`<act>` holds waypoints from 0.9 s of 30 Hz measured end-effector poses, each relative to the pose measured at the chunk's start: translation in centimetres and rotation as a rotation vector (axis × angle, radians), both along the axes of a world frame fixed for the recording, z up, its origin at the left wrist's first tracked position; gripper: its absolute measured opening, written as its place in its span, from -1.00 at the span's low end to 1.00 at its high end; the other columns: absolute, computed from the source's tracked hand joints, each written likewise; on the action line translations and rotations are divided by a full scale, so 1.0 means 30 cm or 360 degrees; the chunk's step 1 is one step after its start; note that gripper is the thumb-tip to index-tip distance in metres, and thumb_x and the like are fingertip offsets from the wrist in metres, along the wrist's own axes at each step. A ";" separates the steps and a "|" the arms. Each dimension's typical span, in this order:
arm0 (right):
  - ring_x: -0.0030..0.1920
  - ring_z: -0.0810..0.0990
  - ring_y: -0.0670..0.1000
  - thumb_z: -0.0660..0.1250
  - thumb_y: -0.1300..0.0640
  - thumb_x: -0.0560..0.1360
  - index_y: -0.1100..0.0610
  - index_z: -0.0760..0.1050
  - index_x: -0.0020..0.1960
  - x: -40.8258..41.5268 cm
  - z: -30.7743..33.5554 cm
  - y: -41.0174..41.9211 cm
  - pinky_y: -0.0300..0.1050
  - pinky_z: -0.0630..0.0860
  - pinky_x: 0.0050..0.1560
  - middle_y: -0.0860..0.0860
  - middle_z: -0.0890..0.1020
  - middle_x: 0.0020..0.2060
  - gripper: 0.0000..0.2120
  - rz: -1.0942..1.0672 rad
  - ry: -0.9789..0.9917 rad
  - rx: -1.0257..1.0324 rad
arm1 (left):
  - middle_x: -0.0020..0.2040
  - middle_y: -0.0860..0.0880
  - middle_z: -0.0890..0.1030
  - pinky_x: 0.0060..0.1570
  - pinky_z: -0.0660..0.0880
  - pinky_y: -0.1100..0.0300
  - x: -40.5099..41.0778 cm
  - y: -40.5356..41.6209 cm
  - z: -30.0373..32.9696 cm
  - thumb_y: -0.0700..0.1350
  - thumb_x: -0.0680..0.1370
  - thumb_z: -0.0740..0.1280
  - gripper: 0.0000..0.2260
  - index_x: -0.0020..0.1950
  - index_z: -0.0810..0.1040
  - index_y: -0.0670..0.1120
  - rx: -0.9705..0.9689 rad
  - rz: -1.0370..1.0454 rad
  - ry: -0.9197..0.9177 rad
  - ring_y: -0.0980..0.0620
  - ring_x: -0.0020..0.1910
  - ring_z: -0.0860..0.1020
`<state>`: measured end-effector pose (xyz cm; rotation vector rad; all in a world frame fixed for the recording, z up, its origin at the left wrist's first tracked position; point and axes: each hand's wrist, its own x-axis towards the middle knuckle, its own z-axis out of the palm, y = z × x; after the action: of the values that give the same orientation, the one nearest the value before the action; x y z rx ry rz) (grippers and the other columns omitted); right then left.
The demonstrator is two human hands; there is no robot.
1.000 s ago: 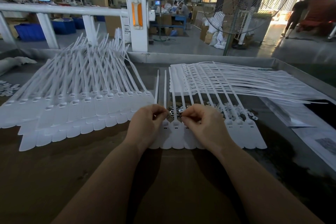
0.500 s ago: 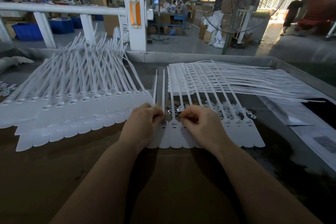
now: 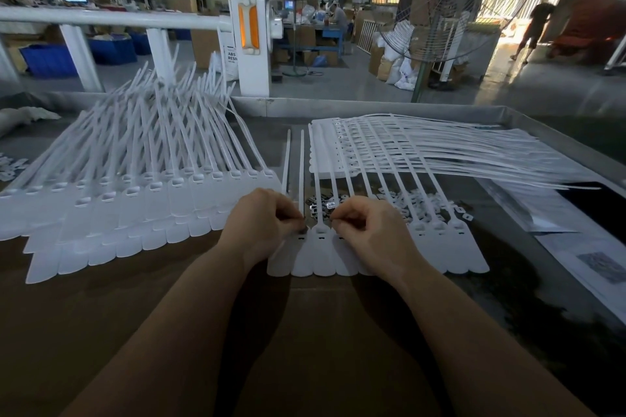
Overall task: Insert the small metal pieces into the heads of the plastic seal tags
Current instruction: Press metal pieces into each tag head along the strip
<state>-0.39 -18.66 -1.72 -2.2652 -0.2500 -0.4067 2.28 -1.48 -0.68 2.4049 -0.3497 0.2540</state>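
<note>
A row of white plastic seal tags point(image 3: 321, 257) lies side by side in front of me, heads away from me and straps running toward the back. My left hand point(image 3: 262, 222) has its fingers curled, fingertips pinched at the head of the second tag from the left. My right hand point(image 3: 367, 230) is curled too, its fingertips pinched at a tag head just right of the middle one. What the fingertips hold is too small to see. A small heap of shiny metal pieces point(image 3: 321, 206) lies just behind the tag heads, between the straps.
A large pile of seal tags point(image 3: 142, 193) fans out on the left. Another stack of tags point(image 3: 423, 149) lies at the back right. Printed papers point(image 3: 576, 247) sit at the right edge. The tray's metal rim point(image 3: 372, 108) runs along the back; a fan stands beyond.
Both hands stay pinched at the tag heads with only slight shifts. The left fingertips have come down onto a tag head.
</note>
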 end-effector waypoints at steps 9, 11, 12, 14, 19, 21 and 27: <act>-0.12 0.59 -0.11 0.38 0.23 0.45 0.10 0.61 -0.08 -0.002 -0.002 0.001 -0.14 0.57 0.01 -0.08 0.61 -0.21 -0.92 0.0011 -0.0004 0.0035 | -0.18 0.14 0.55 -0.05 0.43 0.26 0.005 0.013 0.018 -0.19 0.50 0.36 -0.86 -0.04 0.68 0.00 0.0159 -0.0123 0.0037 0.13 -0.12 0.52; -0.13 0.59 -0.11 0.38 0.23 0.45 0.10 0.61 -0.08 -0.003 -0.003 0.001 -0.16 0.57 0.00 -0.08 0.61 -0.21 -0.92 0.0013 -0.0005 0.0038 | -0.18 0.14 0.56 -0.03 0.45 0.25 0.001 0.015 0.021 -0.20 0.49 0.36 -0.85 -0.05 0.68 0.00 0.0164 -0.0133 0.0053 0.13 -0.11 0.53; -0.13 0.59 -0.11 0.38 0.23 0.45 0.10 0.61 -0.08 -0.004 -0.003 0.001 -0.17 0.56 0.00 -0.08 0.61 -0.21 -0.92 0.0015 -0.0006 0.0037 | -0.19 0.14 0.56 -0.03 0.46 0.25 -0.001 0.017 0.023 -0.21 0.49 0.36 -0.85 -0.05 0.68 0.00 0.0169 -0.0141 0.0070 0.13 -0.11 0.54; -0.13 0.59 -0.12 0.38 0.23 0.45 0.10 0.61 -0.08 -0.007 -0.004 0.002 -0.19 0.56 0.00 -0.09 0.61 -0.21 -0.91 0.0021 -0.0007 0.0033 | -0.19 0.14 0.57 -0.02 0.47 0.23 -0.003 0.022 0.028 -0.22 0.48 0.36 -0.85 -0.06 0.68 -0.01 0.0152 -0.0156 0.0109 0.12 -0.10 0.55; -0.14 0.57 -0.16 0.38 0.22 0.45 0.08 0.61 -0.07 -0.005 -0.002 0.003 -0.30 0.52 -0.03 -0.14 0.58 -0.23 -0.91 -0.0005 -0.0023 0.0007 | -0.15 0.09 0.61 -0.16 0.39 0.38 0.004 0.033 0.041 -0.21 0.49 0.36 -0.86 -0.03 0.67 -0.04 0.0033 -0.0080 0.0118 0.25 -0.20 0.51; -0.14 0.56 -0.17 0.38 0.21 0.45 0.08 0.61 -0.07 -0.003 -0.002 0.002 -0.34 0.49 -0.04 -0.16 0.57 -0.23 -0.91 -0.0025 -0.0041 -0.0014 | -0.13 0.08 0.61 -0.12 0.41 0.36 0.003 0.030 0.047 -0.21 0.50 0.36 -0.86 -0.01 0.66 -0.04 0.0078 -0.0084 0.0112 0.24 -0.19 0.51; -0.11 0.58 -0.14 0.38 0.21 0.45 0.07 0.62 -0.08 0.001 -0.004 0.001 -0.29 0.50 -0.01 -0.10 0.62 -0.19 -0.91 -0.0030 -0.0051 -0.0020 | -0.11 0.16 0.47 -0.12 0.39 0.34 -0.026 0.025 0.051 -0.22 0.52 0.33 -0.73 -0.19 0.59 0.18 0.0260 -0.0253 0.0100 0.15 -0.13 0.46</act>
<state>-0.38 -18.63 -1.84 -2.2762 -0.2481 -0.4528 1.52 -0.72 0.84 2.5219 -0.5484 0.0801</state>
